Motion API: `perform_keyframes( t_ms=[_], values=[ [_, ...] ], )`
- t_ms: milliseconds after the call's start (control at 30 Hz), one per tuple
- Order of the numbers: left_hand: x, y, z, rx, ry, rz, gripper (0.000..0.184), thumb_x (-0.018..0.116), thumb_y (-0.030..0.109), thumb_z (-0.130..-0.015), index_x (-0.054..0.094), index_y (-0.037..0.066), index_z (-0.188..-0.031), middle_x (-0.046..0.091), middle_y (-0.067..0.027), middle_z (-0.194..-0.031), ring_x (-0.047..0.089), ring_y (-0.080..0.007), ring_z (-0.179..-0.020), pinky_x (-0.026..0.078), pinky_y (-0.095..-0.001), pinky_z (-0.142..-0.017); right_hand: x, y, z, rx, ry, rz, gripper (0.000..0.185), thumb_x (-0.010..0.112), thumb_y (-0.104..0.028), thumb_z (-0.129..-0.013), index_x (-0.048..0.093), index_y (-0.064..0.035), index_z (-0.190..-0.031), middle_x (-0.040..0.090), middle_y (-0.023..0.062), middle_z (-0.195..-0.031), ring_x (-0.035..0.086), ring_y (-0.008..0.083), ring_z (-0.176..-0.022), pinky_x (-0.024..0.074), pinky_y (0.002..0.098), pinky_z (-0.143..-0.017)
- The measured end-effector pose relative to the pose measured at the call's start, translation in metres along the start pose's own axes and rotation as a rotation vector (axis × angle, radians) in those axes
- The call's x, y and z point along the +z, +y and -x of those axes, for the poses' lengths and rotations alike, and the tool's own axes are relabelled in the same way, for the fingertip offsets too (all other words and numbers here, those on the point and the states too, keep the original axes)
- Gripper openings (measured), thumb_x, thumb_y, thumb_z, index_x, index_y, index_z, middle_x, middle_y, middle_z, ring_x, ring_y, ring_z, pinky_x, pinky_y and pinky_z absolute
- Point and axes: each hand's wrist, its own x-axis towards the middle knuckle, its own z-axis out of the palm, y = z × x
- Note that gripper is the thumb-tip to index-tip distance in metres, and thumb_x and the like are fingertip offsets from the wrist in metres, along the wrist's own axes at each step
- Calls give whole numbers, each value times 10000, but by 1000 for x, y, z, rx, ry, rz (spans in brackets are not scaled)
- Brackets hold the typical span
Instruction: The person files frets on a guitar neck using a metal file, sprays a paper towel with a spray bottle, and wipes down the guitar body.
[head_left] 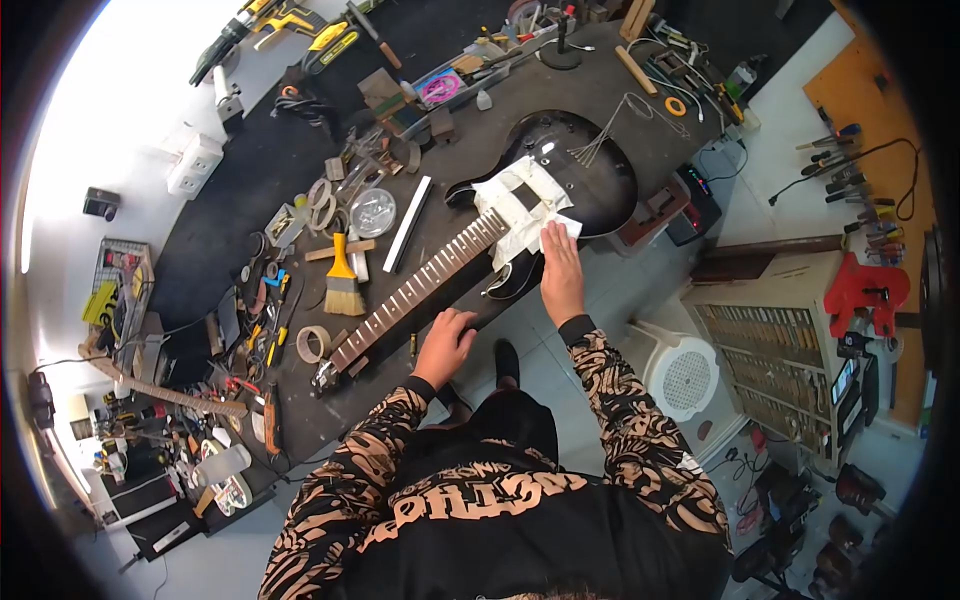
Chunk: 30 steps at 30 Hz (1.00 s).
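A dark electric guitar lies on the workbench, its black body [600,160] at the upper right and its fretted neck [425,282] running down to the left. White masking tape [512,195] covers part of the body around the neck's end. My right hand [562,270] rests with fingers extended on the tape's lower edge, over a white piece whose kind I cannot make out. Near the bench's front edge, beside the neck, my left hand [445,345] has its fingers loosely bent and apart, with nothing visible in it.
Left of the neck are a yellow-handled brush [343,275], a white bar [408,224], a tape roll [313,344] and a round clear container [373,212]. Loose wires [605,130] lie across the guitar body. A white stool [682,377] and a drawer cabinet [765,340] stand right.
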Motion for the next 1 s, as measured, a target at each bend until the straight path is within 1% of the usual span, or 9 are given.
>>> perform_keyframes(
  t_ms=[167,333,500,600,633,733,767,900,1000],
  values=[
    [-16,-1,29,-21,-43,-22,306,734,98,-1051,715,23,-1347,678,-166,-1189,659,-389,-1207,540,-466,-1055,-3,-7,5,145,137,-83,501,506,-14,-1132,565,10,-1629,540,234,-1727,457,399,-1652,345,543,-1373],
    [-23,0,44,-57,-124,-6,296,728,94,-1054,717,37,-1344,678,-164,-1181,682,-390,-1178,564,-467,-1020,0,-47,26,-133,-105,-84,558,518,-26,-1088,546,8,-1644,539,209,-1737,454,383,-1657,333,542,-1377],
    [-31,0,53,2,-154,-38,268,724,94,-1054,727,37,-1316,678,-166,-1179,687,-397,-1160,573,-469,-997,7,-87,71,-188,-224,-171,577,553,24,-1041,570,5,-1618,566,208,-1709,464,396,-1647,341,550,-1370],
    [-38,-3,58,22,-167,-42,259,726,102,-1049,733,43,-1301,677,-169,-1171,682,-409,-1156,568,-474,-1002,-1,-95,87,-193,-320,-310,472,523,-47,-1101,633,-1,-1557,647,174,-1641,533,405,-1596,370,541,-1356],
    [-42,-3,59,27,-164,-34,262,727,107,-1044,732,45,-1298,677,-172,-1160,678,-417,-1154,564,-480,-1007,-7,-103,88,-74,-325,-442,400,499,-71,-1154,661,14,-1510,725,180,-1535,659,388,-1478,472,504,-1287],
    [-54,-3,66,-27,-167,13,260,713,129,-1073,730,37,-1316,707,-144,-1149,708,-376,-1098,574,-453,-985,-28,-122,94,901,-328,-1525,390,474,-109,-1199,641,15,-1530,748,183,-1481,737,322,-1369,548,439,-1207],
    [-56,-1,70,-56,-176,37,259,706,138,-1091,730,32,-1326,722,-129,-1148,725,-351,-1071,581,-436,-971,-53,-134,89,920,-346,-1655,402,467,-125,-1211,615,15,-1558,748,179,-1459,754,255,-1320,586,382,-1142],
    [-60,16,65,-387,-338,913,412,595,308,-1216,654,12,-1497,745,-49,-1264,713,-133,-1066,587,-333,-943,-104,-159,97,920,-337,-1762,414,447,-128,-1219,587,47,-1567,729,169,-1488,729,257,-1366,569,381,-1172],
    [-83,72,60,-348,-472,1222,468,597,359,-1214,624,18,-1533,750,-51,-1253,724,-143,-1060,591,-331,-942,-128,-187,121,862,-234,-1675,388,446,-142,-1223,615,23,-1530,738,150,-1438,737,230,-1309,575,385,-1159]
  ],
)
